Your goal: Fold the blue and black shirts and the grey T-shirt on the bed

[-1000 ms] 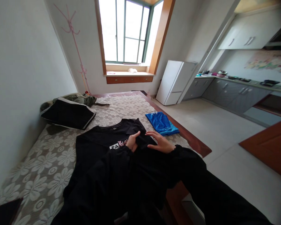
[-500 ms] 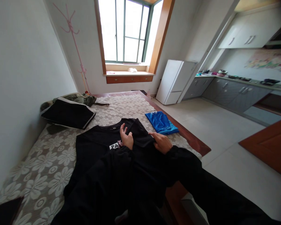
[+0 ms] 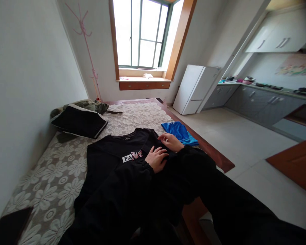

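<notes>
A black T-shirt [image 3: 104,160] with a small printed patch on its chest lies spread on the bed, neckline away from me. My left hand [image 3: 156,159] rests flat on the shirt just right of the print, fingers spread. Beyond it, my right hand [image 3: 171,142] is at the shirt's right shoulder, fingers bent; whether cloth is between them I cannot tell. Folded blue clothing [image 3: 177,131] lies just past my right hand, by the bed's right edge. My dark sleeves blend into the shirt's lower part.
The bed [image 3: 48,180] has a flowered cover and a wooden edge at right. A black folded item [image 3: 79,120] and an olive garment [image 3: 99,107] lie by the left wall. A dark flat object [image 3: 11,224] is at near left. A white fridge [image 3: 191,88] stands beyond.
My left hand has come down from above the print and moved right onto the shirt. My right hand has shifted slightly in and up at the shoulder. The view has turned a little left.
</notes>
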{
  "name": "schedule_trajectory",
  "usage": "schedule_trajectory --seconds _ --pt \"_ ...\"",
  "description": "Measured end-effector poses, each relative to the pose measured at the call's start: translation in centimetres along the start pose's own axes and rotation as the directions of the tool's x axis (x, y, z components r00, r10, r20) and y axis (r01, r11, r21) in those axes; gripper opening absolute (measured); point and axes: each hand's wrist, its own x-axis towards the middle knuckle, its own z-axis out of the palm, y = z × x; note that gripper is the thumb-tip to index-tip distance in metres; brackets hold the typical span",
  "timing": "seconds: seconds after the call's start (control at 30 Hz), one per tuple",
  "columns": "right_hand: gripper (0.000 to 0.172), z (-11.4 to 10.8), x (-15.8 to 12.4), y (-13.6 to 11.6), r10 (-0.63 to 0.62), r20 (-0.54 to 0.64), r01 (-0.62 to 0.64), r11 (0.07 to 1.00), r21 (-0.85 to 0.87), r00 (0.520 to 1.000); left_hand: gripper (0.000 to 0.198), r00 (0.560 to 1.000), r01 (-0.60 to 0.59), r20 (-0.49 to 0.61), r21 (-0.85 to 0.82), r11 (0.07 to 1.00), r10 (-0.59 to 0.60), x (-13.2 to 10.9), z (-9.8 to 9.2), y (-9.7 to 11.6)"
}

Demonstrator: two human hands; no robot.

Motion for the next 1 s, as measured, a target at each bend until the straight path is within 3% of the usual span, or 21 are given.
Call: schedule_trajectory --seconds 0.1,0.23,0.4,0.53,0.63,0.77,0.87,1.0 --pt "0.038 2.6 3.9 0.3 0.053 0.075 -0.036 0.977 -0.211 0.996 0.04 0.995 -0.086 0.061 0.032 0.996 0.084 0.0 -0.3 0.1" --pt "0.05 4.8 6.0 1.5 0.119 0.065 -0.095 0.951 -0.295 0.991 0.045 0.979 -0.181 0.108 0.068 0.981 0.173 0.0 -0.5 0.3" --pt "0.054 5.8 6.0 3.0 0.189 0.038 -0.165 0.925 -0.343 0.981 0.028 0.976 -0.205 0.102 0.109 0.973 0.195 0.2 -0.4 0.2" --pt "0.055 6.3 6.0 3.6 0.221 0.012 -0.203 0.915 -0.349 0.975 0.029 0.969 -0.228 0.129 0.144 0.963 0.21 0.4 -0.5 0.2" --pt "0.056 6.6 6.1 3.9 0.226 -0.008 -0.215 0.916 -0.338 0.974 0.032 0.978 -0.194 0.1 0.12 0.974 0.183 0.5 -0.6 0.3" --pt "0.059 6.6 6.1 4.3 0.23 -0.044 -0.232 0.92 -0.315 0.972 0.023 0.988 -0.132 0.094 0.077 0.988 0.124 0.4 -1.0 0.6" --pt "0.062 6.5 6.2 4.6 0.197 -0.05 -0.203 0.935 -0.291 0.979 0.025 0.986 -0.14 0.093 0.047 0.989 0.135 0.1 -1.0 0.8" --pt "0.069 6.4 6.3 4.7 0.06 -0.003 -0.059 0.97 -0.237 0.998 0.047 0.981 -0.176 0.087 0.044 0.983 0.172 -0.1 -0.6 0.9"
